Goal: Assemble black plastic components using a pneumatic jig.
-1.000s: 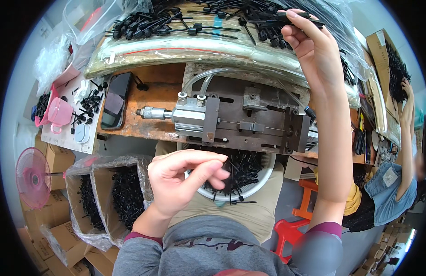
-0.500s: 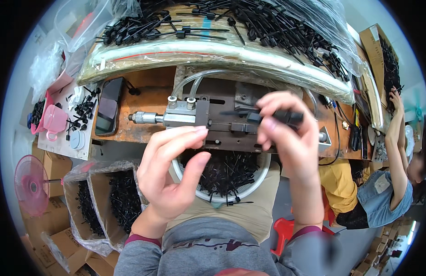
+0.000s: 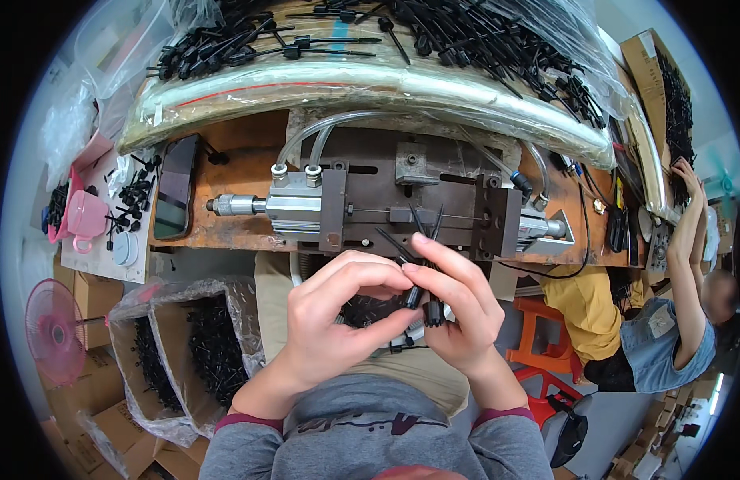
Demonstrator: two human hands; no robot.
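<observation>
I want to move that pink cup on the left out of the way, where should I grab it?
Take the pink cup by its handle, which sticks out at its lower edge, coming from the near side with the left hand. Small black parts crowd its right side.

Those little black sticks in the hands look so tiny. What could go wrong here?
The left hand and right hand pinch several thin black ties together over the lap. One could slip out and fall, perhaps missing the white bowl below.

The ties' pointed ends stick up right by the metal press. They might catch on it or poke a finger.

The big pile of ties sits on a sloped plastic sheet, so some may slide off.
</observation>
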